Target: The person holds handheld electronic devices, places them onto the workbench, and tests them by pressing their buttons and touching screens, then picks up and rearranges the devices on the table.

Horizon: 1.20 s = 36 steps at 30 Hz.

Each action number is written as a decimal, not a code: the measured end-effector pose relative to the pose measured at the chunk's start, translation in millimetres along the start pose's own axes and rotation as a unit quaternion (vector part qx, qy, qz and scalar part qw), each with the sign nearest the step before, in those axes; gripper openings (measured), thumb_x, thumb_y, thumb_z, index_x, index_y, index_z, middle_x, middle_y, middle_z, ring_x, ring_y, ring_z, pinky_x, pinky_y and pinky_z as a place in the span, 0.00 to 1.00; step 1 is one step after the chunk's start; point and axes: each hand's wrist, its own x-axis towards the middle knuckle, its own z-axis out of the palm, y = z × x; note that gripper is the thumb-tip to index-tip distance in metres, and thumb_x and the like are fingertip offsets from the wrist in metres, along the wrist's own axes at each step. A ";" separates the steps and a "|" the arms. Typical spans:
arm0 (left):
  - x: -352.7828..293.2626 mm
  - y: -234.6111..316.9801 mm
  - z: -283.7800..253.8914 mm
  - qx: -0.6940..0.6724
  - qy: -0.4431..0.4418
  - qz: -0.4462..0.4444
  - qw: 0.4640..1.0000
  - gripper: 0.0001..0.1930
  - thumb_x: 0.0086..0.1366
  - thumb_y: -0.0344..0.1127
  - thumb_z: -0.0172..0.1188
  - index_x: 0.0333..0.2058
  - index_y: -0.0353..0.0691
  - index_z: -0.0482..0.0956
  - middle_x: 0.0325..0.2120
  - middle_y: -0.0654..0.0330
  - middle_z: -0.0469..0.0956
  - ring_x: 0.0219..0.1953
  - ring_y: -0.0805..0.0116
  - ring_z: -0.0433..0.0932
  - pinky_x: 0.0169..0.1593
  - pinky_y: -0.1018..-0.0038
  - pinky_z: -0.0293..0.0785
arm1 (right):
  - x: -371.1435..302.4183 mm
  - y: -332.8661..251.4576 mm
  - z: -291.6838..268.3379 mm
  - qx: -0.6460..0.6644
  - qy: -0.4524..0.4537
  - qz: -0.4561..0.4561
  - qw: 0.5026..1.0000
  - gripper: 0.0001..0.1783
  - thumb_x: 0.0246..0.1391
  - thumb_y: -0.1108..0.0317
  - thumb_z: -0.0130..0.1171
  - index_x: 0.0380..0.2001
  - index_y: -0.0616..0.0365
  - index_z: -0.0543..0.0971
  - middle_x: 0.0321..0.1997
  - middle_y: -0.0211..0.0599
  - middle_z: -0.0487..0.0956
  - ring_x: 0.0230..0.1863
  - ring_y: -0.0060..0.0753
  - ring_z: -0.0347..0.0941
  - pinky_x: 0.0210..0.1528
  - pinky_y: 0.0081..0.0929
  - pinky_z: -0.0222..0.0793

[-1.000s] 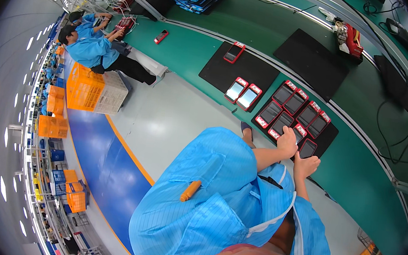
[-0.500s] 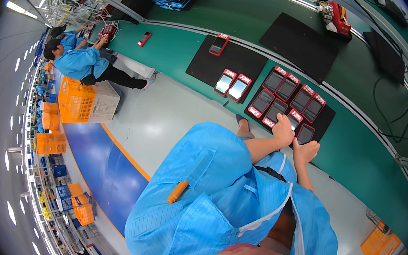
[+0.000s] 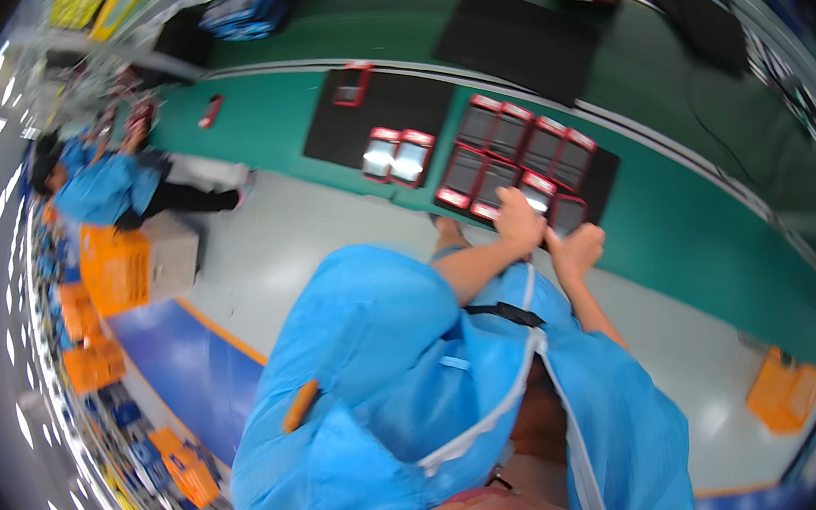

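Observation:
Several red-framed handheld devices with dark screens (image 3: 463, 176) lie in two rows on a black mat (image 3: 598, 181) in front of me. At the near row's right end, my left hand (image 3: 521, 220) is closed at the near end of a device with a lit screen (image 3: 537, 193), covering part of it. Close beside it, my right hand (image 3: 574, 252) has its fingers curled at the near edge of a dark-screened device (image 3: 569, 215). The thumbs nearly meet between the two devices. Blur hides the exact finger contact.
Another black mat (image 3: 336, 136) to the left bears two lit devices (image 3: 396, 155) and a dark one (image 3: 351, 84). A single device (image 3: 210, 112) lies farther left on the green bench (image 3: 277, 124). People in blue (image 3: 109, 186) work beside an orange crate (image 3: 115, 267). A metal rail (image 3: 682, 150) runs behind the mats.
The whole view has swung, so the bench and devices appear farther left and higher. My hands stay at the same devices, with the right hand slightly turned.

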 end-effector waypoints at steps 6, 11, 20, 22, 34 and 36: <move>3.4 2.6 -6.7 0.007 -0.013 -0.002 1.000 0.33 0.49 0.42 0.73 0.45 0.30 0.63 0.44 0.48 0.65 0.42 0.47 0.79 0.42 0.58 0.79 | 2.1 -5.6 -3.2 0.038 -0.017 0.020 0.999 0.35 0.30 0.48 0.74 0.33 0.63 0.70 0.40 0.47 0.69 0.45 0.50 0.67 0.45 0.44 0.64; 4.5 2.4 1.1 0.026 -0.023 0.002 0.999 0.34 0.49 0.43 0.74 0.45 0.30 0.64 0.45 0.48 0.65 0.42 0.48 0.79 0.42 0.59 0.79 | 0.1 -3.3 -8.2 0.047 -0.014 0.035 0.998 0.36 0.30 0.49 0.75 0.34 0.63 0.69 0.41 0.46 0.69 0.46 0.49 0.66 0.47 0.43 0.63; 3.7 1.4 2.6 0.039 -0.017 0.006 0.999 0.33 0.49 0.44 0.74 0.45 0.31 0.64 0.44 0.48 0.66 0.41 0.46 0.79 0.40 0.59 0.79 | 0.6 -6.2 -11.9 0.071 -0.003 0.031 0.997 0.35 0.29 0.51 0.75 0.32 0.64 0.68 0.39 0.47 0.68 0.44 0.50 0.66 0.44 0.44 0.62; 4.3 1.6 1.7 0.040 -0.018 0.008 0.999 0.33 0.49 0.44 0.74 0.44 0.31 0.64 0.44 0.48 0.66 0.41 0.46 0.79 0.40 0.58 0.79 | 1.7 -6.9 -10.8 0.070 0.000 0.029 0.997 0.35 0.29 0.51 0.75 0.32 0.64 0.68 0.39 0.47 0.68 0.44 0.50 0.66 0.44 0.44 0.62; 5.0 2.3 -0.4 0.046 -0.015 0.006 0.999 0.34 0.48 0.45 0.74 0.45 0.30 0.65 0.44 0.48 0.67 0.41 0.46 0.79 0.41 0.58 0.79 | 7.7 -10.2 -4.6 0.049 -0.003 0.025 0.999 0.37 0.28 0.45 0.75 0.32 0.61 0.68 0.39 0.43 0.68 0.45 0.47 0.67 0.47 0.41 0.62; 4.5 2.9 -1.4 0.046 -0.020 0.001 0.999 0.34 0.48 0.45 0.74 0.45 0.30 0.65 0.44 0.48 0.67 0.42 0.46 0.79 0.41 0.58 0.79 | 7.8 -9.5 -4.3 0.047 0.000 0.022 0.999 0.37 0.28 0.45 0.75 0.32 0.61 0.68 0.38 0.43 0.68 0.45 0.46 0.67 0.47 0.41 0.62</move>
